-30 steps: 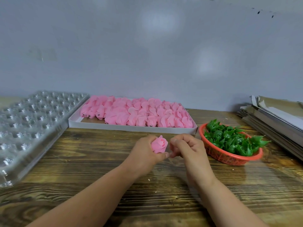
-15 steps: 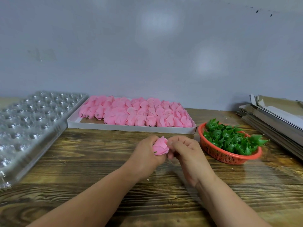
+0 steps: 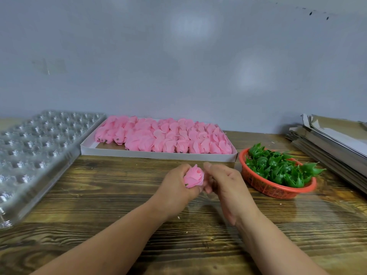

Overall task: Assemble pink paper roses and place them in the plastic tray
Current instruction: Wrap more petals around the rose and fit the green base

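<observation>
A pink paper rose [image 3: 194,177] sits in my left hand [image 3: 175,185], whose fingers curl round its base above the wooden table. My right hand [image 3: 224,181] is right beside it, fingers curled against the rose's right side; whether they pinch it or its base is hidden. A bit of green shows under the rose. The clear plastic tray [image 3: 37,147] with many round cells lies at the far left. A white box [image 3: 158,154] full of pink rose heads [image 3: 164,137] stands behind my hands.
A red mesh basket [image 3: 274,188] of green plastic calyxes [image 3: 278,167] sits to the right of my hands. A stack of flat grey cardboard [image 3: 333,143] lies at the far right. A grey wall closes the back of the table.
The rose has tilted and turned in my left hand, and my right hand has closed in against it. Both hands stayed at the same spot on the table.
</observation>
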The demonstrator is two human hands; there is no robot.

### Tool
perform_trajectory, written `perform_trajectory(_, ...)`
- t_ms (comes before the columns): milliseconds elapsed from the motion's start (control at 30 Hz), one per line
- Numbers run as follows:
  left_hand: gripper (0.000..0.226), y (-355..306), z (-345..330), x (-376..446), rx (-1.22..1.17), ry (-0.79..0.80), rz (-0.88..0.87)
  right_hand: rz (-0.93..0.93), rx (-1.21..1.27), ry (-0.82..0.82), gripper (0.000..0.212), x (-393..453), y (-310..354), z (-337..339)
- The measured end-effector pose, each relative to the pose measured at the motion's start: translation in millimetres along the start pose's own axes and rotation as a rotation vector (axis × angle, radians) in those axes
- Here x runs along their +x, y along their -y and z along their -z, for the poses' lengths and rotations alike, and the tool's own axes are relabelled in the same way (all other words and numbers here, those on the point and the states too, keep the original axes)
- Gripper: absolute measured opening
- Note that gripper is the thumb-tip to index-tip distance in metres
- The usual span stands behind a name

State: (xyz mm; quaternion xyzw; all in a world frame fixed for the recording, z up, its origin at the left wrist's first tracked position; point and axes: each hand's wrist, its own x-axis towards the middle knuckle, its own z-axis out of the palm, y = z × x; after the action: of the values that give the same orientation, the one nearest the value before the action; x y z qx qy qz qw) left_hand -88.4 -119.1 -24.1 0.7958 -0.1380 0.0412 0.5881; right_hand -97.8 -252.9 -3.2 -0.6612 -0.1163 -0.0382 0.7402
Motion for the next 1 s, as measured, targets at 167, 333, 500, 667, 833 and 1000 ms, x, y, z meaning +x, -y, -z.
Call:
perform_trajectory(167, 0.022, 3, -1, -1, 0.116, -0.029, -0.025, -0.005, -0.067, -0.047, 0.024, 0, 0, -2)
perform_trajectory(333, 0.025, 5, -1, 0, 0.022, 0.001, 0.025, -0.039, -0.052, -0.067, 0.021, 0, 0, -3)
perform_trajectory(500, 0.026, 7, 0, 0, -0.155, 0.055, 0.044, -0.070, -0.047, -0.047, 0.019, 1, -1, -2)
perform_trajectory(667, 0.029, 9, -1, 1, -0.136, 0.108, 0.040, 0.097, -0.135, -0.100, 0.011, 1, 3, 1)
perform_trajectory(833, 0.022, 11, -2, 1, -0.094, 0.046, 0.029, 0.487, -0.525, -0.047, 0.024, -7, 4, -1)
perform_trajectory(1000, 0.017, 10, -3, 1, -0.056, 0.018, 0.011, 0.542, -0.737, -0.052, 0.034, -9, -4, -7)
